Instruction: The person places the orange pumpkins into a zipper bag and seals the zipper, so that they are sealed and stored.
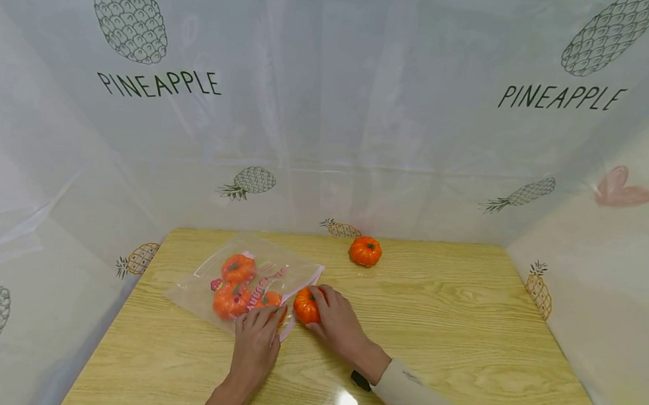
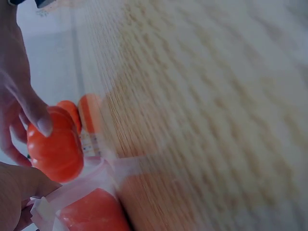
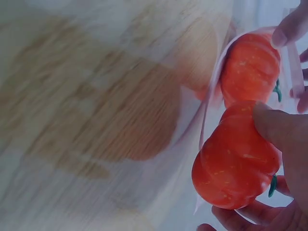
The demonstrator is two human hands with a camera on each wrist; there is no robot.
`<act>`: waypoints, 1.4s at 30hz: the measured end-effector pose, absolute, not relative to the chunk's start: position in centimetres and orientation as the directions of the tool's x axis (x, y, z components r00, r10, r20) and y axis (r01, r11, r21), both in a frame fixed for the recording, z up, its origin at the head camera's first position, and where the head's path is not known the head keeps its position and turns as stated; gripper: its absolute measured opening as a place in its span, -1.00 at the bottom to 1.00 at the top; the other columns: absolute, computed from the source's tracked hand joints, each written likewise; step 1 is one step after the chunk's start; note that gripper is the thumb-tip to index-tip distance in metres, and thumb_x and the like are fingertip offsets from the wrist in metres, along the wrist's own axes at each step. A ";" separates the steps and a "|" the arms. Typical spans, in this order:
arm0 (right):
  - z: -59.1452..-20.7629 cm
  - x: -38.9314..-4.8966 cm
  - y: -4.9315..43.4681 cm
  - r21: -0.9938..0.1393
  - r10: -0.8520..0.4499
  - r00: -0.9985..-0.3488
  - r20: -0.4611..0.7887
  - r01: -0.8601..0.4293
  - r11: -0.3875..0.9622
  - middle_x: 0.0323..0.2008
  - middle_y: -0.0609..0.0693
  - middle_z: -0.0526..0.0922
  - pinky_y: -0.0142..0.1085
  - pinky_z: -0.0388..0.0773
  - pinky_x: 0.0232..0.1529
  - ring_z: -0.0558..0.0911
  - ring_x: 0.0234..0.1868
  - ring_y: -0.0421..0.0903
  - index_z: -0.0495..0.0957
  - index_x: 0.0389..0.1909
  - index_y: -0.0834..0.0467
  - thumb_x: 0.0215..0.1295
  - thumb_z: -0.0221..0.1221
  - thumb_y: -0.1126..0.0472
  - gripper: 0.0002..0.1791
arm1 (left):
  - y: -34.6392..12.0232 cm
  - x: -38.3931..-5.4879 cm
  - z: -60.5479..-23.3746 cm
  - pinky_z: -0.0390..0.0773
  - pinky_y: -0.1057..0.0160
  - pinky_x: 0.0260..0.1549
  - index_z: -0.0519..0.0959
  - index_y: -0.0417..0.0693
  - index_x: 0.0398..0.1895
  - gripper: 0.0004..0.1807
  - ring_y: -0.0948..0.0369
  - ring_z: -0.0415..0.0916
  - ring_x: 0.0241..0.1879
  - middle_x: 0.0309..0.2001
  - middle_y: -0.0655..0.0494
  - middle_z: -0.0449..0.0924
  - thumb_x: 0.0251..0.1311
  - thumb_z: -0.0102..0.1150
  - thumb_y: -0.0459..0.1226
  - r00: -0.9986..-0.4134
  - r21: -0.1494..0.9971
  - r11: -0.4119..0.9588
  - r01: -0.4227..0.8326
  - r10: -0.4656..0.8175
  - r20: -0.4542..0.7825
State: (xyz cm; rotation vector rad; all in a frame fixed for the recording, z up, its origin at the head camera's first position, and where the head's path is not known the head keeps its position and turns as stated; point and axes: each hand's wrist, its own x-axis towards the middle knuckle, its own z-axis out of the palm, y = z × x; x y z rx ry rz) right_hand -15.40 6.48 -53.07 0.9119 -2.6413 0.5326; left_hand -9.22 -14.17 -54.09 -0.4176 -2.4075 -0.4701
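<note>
Now my right hand is gripping a pumpkin, my left hand pinching the bag, maybe keeping it open.

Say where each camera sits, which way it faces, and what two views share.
Head: on the head, facing forward and down at the table and clear bag; left hand and right hand show.
Left wrist: on that wrist, facing table and bag mouth; left hand lower left, right hand above.
Right wrist: on that wrist, facing the held pumpkin; right hand lower right, left hand above.
Wrist views share both hands, pumpkin and bag.
</note>
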 end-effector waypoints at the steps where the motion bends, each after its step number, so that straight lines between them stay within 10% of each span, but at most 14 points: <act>1: -53.2 -15.5 6.3 -0.246 -0.525 -0.757 0.389 -0.635 0.732 0.20 0.19 0.52 0.05 0.63 0.14 0.63 0.13 0.21 0.39 0.40 0.23 0.23 0.51 0.05 -0.19 | -14.2 -9.2 -54.1 0.32 -0.04 -0.04 0.74 -0.21 0.11 -0.36 0.01 0.50 -0.01 -0.03 0.03 0.69 -0.21 0.55 -0.56 -0.743 0.226 0.885 0.406 0.177 0.645; 42: -54.3 -16.7 2.8 -0.324 -0.386 -0.822 0.419 -0.532 0.783 0.12 0.21 0.58 -0.05 0.64 0.12 0.66 0.06 0.11 0.34 0.31 0.32 0.20 0.54 0.09 -0.20 | -14.0 -9.8 -53.6 0.31 -0.02 -0.05 0.71 -0.26 0.16 -0.28 -0.03 0.49 -0.01 0.00 -0.05 0.67 -0.27 0.56 -0.59 -0.742 0.251 0.882 0.399 0.150 0.653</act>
